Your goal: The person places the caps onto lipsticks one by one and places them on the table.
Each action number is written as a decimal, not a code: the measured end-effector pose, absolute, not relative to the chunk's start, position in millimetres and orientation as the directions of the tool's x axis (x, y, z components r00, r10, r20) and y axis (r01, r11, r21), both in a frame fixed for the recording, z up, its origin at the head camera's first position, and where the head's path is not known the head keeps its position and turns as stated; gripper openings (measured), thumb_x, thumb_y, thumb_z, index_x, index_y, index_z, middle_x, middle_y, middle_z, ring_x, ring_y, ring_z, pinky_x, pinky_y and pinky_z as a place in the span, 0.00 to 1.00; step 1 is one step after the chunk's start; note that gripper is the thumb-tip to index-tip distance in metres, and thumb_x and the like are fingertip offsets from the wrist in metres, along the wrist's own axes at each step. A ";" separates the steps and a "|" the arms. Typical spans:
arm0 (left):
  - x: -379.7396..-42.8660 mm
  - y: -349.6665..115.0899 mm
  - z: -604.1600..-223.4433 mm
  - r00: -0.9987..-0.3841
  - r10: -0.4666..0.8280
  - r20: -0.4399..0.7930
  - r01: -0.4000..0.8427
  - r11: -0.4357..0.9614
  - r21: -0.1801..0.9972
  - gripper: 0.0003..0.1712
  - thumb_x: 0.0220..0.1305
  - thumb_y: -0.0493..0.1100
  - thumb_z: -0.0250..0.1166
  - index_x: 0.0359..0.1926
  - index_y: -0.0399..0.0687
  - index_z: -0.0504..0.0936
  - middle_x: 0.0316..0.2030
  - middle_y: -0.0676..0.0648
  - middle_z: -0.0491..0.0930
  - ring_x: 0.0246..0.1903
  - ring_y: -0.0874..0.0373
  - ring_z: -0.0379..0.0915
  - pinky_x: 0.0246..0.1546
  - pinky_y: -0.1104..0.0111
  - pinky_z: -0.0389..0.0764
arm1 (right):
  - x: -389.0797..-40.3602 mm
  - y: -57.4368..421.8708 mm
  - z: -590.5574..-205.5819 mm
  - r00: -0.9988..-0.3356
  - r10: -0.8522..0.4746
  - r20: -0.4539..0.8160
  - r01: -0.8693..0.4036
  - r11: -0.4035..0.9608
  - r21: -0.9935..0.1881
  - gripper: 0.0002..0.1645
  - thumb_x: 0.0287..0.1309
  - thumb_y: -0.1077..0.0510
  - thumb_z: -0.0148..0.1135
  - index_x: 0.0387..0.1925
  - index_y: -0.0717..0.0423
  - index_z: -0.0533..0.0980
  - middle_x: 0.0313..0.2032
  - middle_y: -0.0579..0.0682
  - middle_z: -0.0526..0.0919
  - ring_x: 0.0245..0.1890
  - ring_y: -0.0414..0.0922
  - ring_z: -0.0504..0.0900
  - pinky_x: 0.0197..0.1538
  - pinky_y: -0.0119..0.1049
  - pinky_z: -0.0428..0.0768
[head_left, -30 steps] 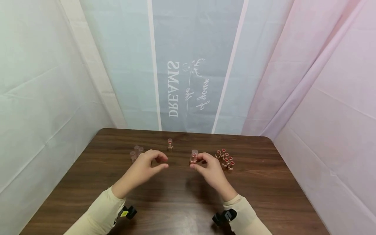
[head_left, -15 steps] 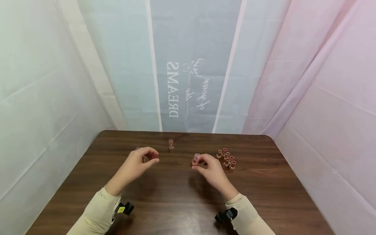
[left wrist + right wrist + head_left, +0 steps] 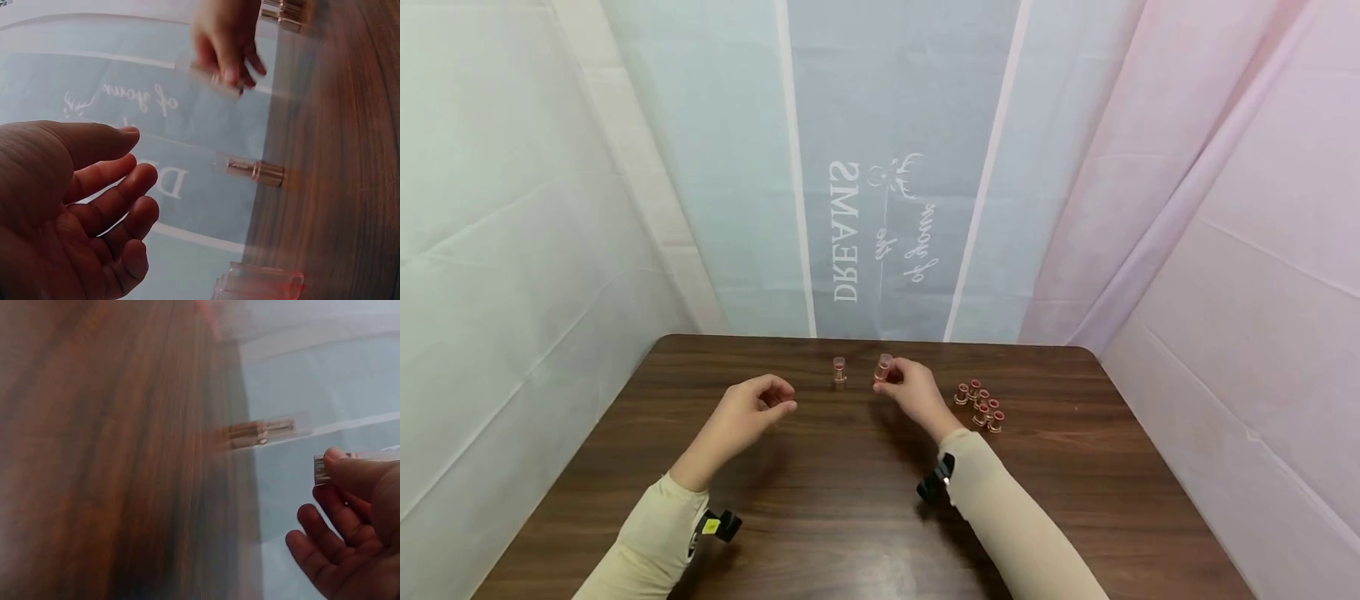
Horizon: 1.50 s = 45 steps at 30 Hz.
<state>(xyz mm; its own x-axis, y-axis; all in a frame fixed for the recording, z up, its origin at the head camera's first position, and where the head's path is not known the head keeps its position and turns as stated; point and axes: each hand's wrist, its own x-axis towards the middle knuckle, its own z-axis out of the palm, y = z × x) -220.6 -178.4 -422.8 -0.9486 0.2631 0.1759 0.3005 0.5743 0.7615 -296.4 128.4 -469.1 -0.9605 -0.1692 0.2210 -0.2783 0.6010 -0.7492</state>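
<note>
In the head view my right hand (image 3: pixel 917 398) pinches a lipstick tube (image 3: pixel 883 367) with a clear cap on it, tilted over the far part of the table. The tube's gold base (image 3: pixel 320 470) shows between thumb and finger in the right wrist view. To its left another clear-capped lipstick tube (image 3: pixel 839 372) stands upright. My left hand (image 3: pixel 741 427) hovers at the left with fingers relaxed and bent, holding nothing. Clear caps (image 3: pixel 262 282) show at the bottom of the left wrist view; in the head view the left hand hides them.
Several uncapped lipstick tubes (image 3: pixel 982 405) stand grouped right of the right hand. The dark wooden table (image 3: pixel 835 500) ends at a back edge before a hanging cloth (image 3: pixel 895 100) with mirrored lettering. White cloth walls (image 3: pixel 1247 350) flank both sides.
My right hand has carried the capped lipstick tube away from me and slightly left, close to the standing one. My left hand has drawn back to the left.
</note>
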 end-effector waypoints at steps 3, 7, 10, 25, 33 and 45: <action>-221.2 -176.6 -425.7 -0.942 0.281 0.183 0.320 0.592 0.739 0.09 0.68 0.45 0.70 0.46 0.50 0.84 0.37 0.52 0.83 0.35 0.57 0.77 0.34 0.68 0.80 | -313.4 118.7 -473.6 -0.962 -0.177 0.206 -0.271 0.620 -0.737 0.09 0.59 0.57 0.76 0.37 0.50 0.82 0.37 0.46 0.87 0.40 0.43 0.84 0.48 0.44 0.82; -220.9 -177.0 -426.8 -0.940 0.280 0.196 0.331 0.600 0.729 0.08 0.68 0.45 0.71 0.46 0.51 0.84 0.37 0.54 0.82 0.36 0.58 0.76 0.35 0.67 0.79 | -326.1 106.8 -481.4 -0.971 -0.175 0.161 -0.237 0.643 -0.728 0.10 0.59 0.56 0.76 0.40 0.53 0.83 0.38 0.49 0.87 0.42 0.46 0.84 0.50 0.46 0.82; -220.8 -178.2 -426.5 -0.939 0.282 0.197 0.332 0.599 0.729 0.07 0.68 0.44 0.71 0.45 0.52 0.84 0.37 0.53 0.82 0.36 0.58 0.76 0.36 0.67 0.79 | -331.7 100.0 -487.1 -0.976 -0.171 0.132 -0.213 0.660 -0.720 0.12 0.59 0.57 0.75 0.42 0.55 0.83 0.40 0.51 0.86 0.42 0.47 0.84 0.50 0.47 0.82; -220.2 -178.2 -423.3 -0.935 0.294 0.197 0.341 0.596 0.727 0.08 0.68 0.46 0.71 0.46 0.54 0.84 0.37 0.54 0.83 0.36 0.59 0.76 0.35 0.68 0.79 | -333.6 82.9 -501.0 -0.989 -0.122 0.088 -0.150 0.754 -0.640 0.15 0.61 0.55 0.74 0.47 0.57 0.83 0.41 0.51 0.87 0.42 0.48 0.83 0.52 0.47 0.82; -221.1 -179.6 -424.5 -0.932 0.309 0.189 0.346 0.603 0.719 0.09 0.68 0.49 0.71 0.46 0.54 0.84 0.37 0.54 0.82 0.36 0.60 0.76 0.36 0.67 0.79 | -332.8 83.7 -499.4 -0.990 -0.130 0.060 -0.136 0.718 -0.683 0.18 0.60 0.57 0.75 0.49 0.59 0.82 0.43 0.53 0.87 0.45 0.50 0.84 0.53 0.48 0.81; -222.1 -180.9 -421.9 -0.926 0.312 0.213 0.364 0.588 0.723 0.08 0.69 0.46 0.70 0.46 0.53 0.84 0.36 0.55 0.82 0.36 0.59 0.76 0.36 0.67 0.79 | -311.8 134.8 -429.1 -0.962 -0.129 0.240 -0.270 0.574 -0.773 0.25 0.61 0.55 0.74 0.57 0.59 0.79 0.53 0.56 0.85 0.53 0.52 0.83 0.59 0.47 0.80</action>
